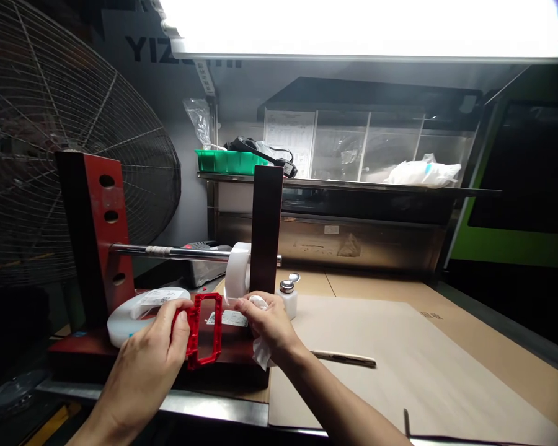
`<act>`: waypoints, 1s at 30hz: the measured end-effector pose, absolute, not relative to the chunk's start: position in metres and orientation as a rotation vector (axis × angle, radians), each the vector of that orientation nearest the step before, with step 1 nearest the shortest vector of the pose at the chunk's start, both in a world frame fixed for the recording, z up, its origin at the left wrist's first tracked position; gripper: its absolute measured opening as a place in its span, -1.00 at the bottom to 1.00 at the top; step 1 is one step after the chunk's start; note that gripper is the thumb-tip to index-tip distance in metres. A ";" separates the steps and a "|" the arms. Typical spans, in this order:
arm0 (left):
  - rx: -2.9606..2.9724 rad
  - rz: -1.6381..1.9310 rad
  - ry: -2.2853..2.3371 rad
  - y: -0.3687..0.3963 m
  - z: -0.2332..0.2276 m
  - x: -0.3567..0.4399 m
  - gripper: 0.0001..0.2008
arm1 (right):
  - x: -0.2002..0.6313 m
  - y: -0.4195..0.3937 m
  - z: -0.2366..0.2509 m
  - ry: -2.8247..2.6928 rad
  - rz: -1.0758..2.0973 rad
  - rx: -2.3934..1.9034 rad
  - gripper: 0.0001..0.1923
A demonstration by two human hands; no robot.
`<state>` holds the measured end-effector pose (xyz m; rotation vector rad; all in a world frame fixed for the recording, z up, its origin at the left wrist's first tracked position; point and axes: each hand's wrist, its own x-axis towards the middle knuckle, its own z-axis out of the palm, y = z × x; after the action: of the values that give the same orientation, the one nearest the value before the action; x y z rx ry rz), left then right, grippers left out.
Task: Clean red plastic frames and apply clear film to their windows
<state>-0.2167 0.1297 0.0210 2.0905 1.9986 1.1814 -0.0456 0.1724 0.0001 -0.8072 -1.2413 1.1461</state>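
Observation:
My left hand (151,353) is closed on a red plastic frame (217,328), gripping its left side between thumb and fingers. A crumpled white tissue (261,353) is tucked in my right hand (275,322), poking out above and below the fingers. That hand's fingertips are pinched at the loose end of a clear strip from a roll of translucent film (236,279). The roll hangs on a metal rod (195,253) next to the right post of a dark red stand (105,248). Behind my left hand, a larger translucent roll (121,322) with a label lies flat on the stand's base.
A white pump bottle (288,300) with a metal top stands right of the post. Brown cardboard (376,328) covers the table, with a thin dark strip (346,358) on it. A large fan (74,124) is at left. The back shelf holds a green tray (227,162) and a white bag (423,173).

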 end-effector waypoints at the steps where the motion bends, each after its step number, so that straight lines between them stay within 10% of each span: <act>1: 2.080 1.181 1.988 0.130 0.020 -0.217 -0.62 | -0.046 0.170 0.000 -1.225 1.151 -0.807 -0.71; 30: 1.935 1.456 1.541 0.123 0.012 -0.179 -0.64 | -0.027 0.102 -0.038 -1.329 1.213 -0.954 -0.72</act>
<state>-0.1788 0.1235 0.0119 1.9349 1.5411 1.4556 -0.0275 0.1015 -0.0384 -0.9537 -1.3288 1.2127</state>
